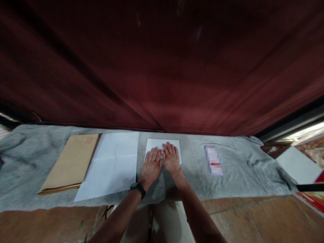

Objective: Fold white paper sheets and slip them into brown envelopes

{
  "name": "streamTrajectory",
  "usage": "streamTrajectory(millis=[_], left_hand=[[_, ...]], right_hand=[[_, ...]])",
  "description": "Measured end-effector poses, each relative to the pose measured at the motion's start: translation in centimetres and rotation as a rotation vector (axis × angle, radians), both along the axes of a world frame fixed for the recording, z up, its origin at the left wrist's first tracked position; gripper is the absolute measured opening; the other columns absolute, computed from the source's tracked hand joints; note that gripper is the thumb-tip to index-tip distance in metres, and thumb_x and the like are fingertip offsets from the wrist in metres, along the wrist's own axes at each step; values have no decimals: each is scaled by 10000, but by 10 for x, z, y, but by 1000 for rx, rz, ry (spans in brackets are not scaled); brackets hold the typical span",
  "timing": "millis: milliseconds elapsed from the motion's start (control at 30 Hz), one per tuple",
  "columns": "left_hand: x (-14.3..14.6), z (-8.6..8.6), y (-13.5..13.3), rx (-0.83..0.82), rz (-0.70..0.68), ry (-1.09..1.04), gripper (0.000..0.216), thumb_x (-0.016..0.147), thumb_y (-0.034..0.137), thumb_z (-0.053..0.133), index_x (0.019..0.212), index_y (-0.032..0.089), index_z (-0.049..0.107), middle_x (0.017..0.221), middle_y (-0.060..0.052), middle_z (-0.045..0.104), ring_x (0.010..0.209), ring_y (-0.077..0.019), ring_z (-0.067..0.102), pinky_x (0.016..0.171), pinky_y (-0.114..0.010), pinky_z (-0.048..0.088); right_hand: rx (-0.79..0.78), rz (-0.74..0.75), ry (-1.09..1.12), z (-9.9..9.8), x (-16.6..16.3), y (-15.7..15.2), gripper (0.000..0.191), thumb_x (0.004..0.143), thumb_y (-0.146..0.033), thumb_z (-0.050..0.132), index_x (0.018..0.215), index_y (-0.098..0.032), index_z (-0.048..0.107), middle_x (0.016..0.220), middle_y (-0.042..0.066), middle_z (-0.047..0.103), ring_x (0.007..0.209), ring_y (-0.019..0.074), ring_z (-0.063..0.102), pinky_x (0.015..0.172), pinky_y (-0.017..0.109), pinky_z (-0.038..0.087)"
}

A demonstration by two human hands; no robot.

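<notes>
A small white sheet of paper (162, 143), perhaps folded, lies on the grey cloth in front of me. My left hand (152, 164) rests flat on its left half, fingers stretched out; a dark watch (138, 189) is on that wrist. Flat on the right half lies my right hand (171, 157), its fingers also extended. The two thumbs meet near the middle of the paper. Both palms cover much of the sheet, so its lower part is hidden. To the left lies a larger white sheet (113, 163) with a crease across it.
Brown envelopes (71, 160) lie at the left, partly beside the large sheet. A blurred-out purple and white slip (214, 160) is on the right. Grey cloth (243, 168) covers the long surface, and a dark red curtain-like backdrop (162, 84) rises behind it. Tiled floor (235, 216) shows below.
</notes>
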State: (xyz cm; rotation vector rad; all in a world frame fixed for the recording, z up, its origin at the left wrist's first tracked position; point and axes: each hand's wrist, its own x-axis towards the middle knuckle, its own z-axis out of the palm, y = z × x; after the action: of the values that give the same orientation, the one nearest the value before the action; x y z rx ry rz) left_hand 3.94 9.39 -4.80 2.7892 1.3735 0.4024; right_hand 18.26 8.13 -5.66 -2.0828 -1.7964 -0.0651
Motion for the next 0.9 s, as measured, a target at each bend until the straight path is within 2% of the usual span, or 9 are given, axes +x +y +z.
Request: streamTrajectory(millis=[200,300,467,567,733,900], left_hand=[[1,-11,-4,1,88,-76,584,1017,329,338,1531,54,375,1607,-176,351,1526,-273,258,1250,-477,218],[14,-14,-1,-6,135,-95,589,1014,313,327,1528,29,367,1612,-188,334,1527,-286,251,1249,-483,212],[51,-12,26,-58,91,-91,580,1013,292,309,1533,43,366,1618,-151,337,1531,-268,240,1254,-470,206],[59,-11,43,-73,125,-99,593,1018,338,318,1530,44,375,1612,-161,343,1532,-271,240,1253,-476,202],[41,-10,50,-37,230,-99,652,1023,421,309,1519,2,369,1608,-200,335,1527,-287,251,1248,-468,205],[14,-12,30,9,245,-103,645,1025,422,307,1518,11,376,1593,-212,361,1519,-307,267,1233,-497,227]], right_hand=[[20,-85,-66,-7,30,-13,495,1060,-358,393,1519,-180,441,1582,147,410,1453,288,380,1184,484,269],[25,-86,-99,-7,34,-17,494,1057,-348,396,1508,-155,456,1581,160,407,1446,299,389,1186,486,266],[42,-61,-126,-9,33,-18,495,1054,-340,394,1504,-145,458,1585,173,394,1450,308,381,1181,518,258],[54,-75,-130,-13,33,-17,497,1055,-348,394,1508,-153,455,1581,173,401,1447,306,387,1181,518,256],[57,-87,-136,-15,33,-16,508,1052,-335,388,1525,-152,427,1582,171,403,1444,301,388,1184,505,256],[24,-84,-118,-9,33,-18,504,1051,-327,399,1530,-171,420,1591,162,389,1455,292,373,1183,500,263]])
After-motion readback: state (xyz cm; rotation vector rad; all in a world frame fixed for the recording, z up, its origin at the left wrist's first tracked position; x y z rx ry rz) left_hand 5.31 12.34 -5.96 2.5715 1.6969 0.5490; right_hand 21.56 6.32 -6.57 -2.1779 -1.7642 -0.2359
